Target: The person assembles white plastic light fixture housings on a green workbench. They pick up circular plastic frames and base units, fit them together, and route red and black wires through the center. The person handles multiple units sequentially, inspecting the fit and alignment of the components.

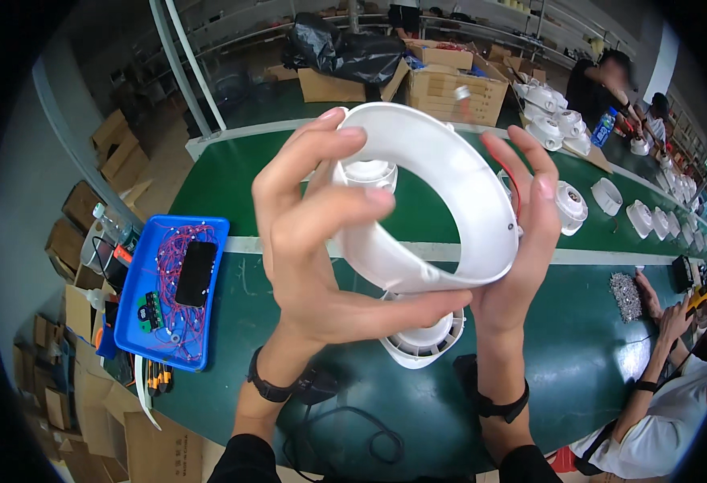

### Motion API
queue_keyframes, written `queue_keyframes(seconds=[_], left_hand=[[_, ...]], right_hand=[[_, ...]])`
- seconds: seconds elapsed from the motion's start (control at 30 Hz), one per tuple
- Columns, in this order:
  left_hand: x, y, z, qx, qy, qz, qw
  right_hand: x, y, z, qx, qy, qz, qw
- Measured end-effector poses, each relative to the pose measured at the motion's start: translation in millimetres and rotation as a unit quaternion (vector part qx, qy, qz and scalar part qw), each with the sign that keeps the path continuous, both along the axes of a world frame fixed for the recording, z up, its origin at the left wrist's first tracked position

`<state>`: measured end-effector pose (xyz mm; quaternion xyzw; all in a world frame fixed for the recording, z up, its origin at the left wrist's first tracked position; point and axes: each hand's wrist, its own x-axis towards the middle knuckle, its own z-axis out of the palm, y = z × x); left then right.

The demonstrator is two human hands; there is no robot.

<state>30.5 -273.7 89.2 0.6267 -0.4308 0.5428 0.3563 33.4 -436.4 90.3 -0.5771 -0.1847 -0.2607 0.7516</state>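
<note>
Between both hands I hold up a white plastic ring housing (482, 193), tilted so that I look through its wide opening. My left hand (313, 225) grips its left side, with the thumb along the lower rim and fingers on the wall. The right side rests in my right hand (527, 217), whose fingers curl round the outside; a thin red wire runs beside them. Below the ring, a white slotted fan-like housing (422, 338) sits on the green table (329, 419), partly hidden by my left thumb. Another white part (372, 173) shows through the ring's opening.
A blue tray (172, 358) at the left holds red wires, a black phone and a green circuit board. White housings (571, 208) line the table's right side. Far off are cartons (458, 92) and a black bag (345, 52). A co-worker (659, 410) sits at the right, holding a yellow tool.
</note>
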Motion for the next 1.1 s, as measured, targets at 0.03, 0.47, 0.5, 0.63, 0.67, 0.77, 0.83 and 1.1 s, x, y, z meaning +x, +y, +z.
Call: queue_keyframes(seconds=[0.03,0.47,0.5,0.63,0.67,0.77,0.83,1.1], left_hand=[[-1,0,1,-0.001,-0.008,0.002,1.0],[-12,-10,-1,-0.123,0.293,-0.118,0.941],[-14,-13,1,-0.132,0.317,-0.11,0.933],[-13,-15,1,-0.139,0.296,-0.118,0.938],[-13,-14,1,-0.153,0.291,-0.132,0.935],[-16,-9,2,-0.225,0.298,-0.198,0.906],[-16,-3,4,-0.2,0.295,-0.157,0.921],[-25,3,11,-0.111,0.258,-0.086,0.956]], right_hand=[[1,-3,1,-0.001,0.015,0.036,0.999],[-7,-13,12,0.024,0.054,0.189,0.98],[-6,-13,13,0.023,0.062,0.184,0.981],[-6,-16,13,0.018,0.072,0.186,0.98],[-5,-16,14,0.01,0.068,0.19,0.979],[-5,-16,13,0.009,0.058,0.211,0.976],[-4,-20,13,0.037,0.055,0.244,0.967],[14,-35,4,0.136,0.132,0.412,0.891]])
